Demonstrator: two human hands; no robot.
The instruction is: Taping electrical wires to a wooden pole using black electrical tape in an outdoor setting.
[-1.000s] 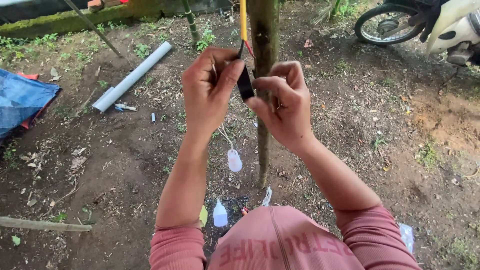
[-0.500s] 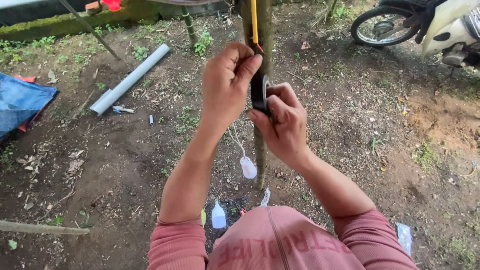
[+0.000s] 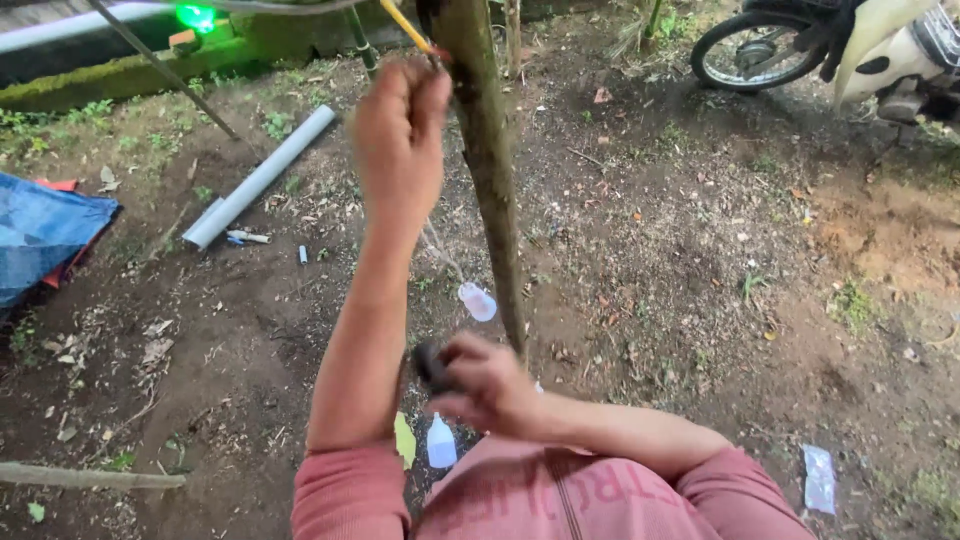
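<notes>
Left hand [image 3: 402,135] is raised, pinching something small against the thin trunk [image 3: 490,170]; right hand [image 3: 480,385], lower, grips a dark roll [image 3: 430,365].

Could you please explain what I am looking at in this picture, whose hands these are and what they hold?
There is no machine here: one camera worn on a person's head looks down at their own two bare hands, outdoors over dark bare soil.

The left hand is raised against a thin upright wooden stem, pinching near a yellow strip at its top. The right hand is lower, gripping a small black roll, possibly tape. A small clear plastic bottle hangs on a thin line beside the stem.

On the ground lie a grey plastic pipe, a blue tarpaulin, a small white dropper bottle and, at the top right, a parked motorbike.
</notes>
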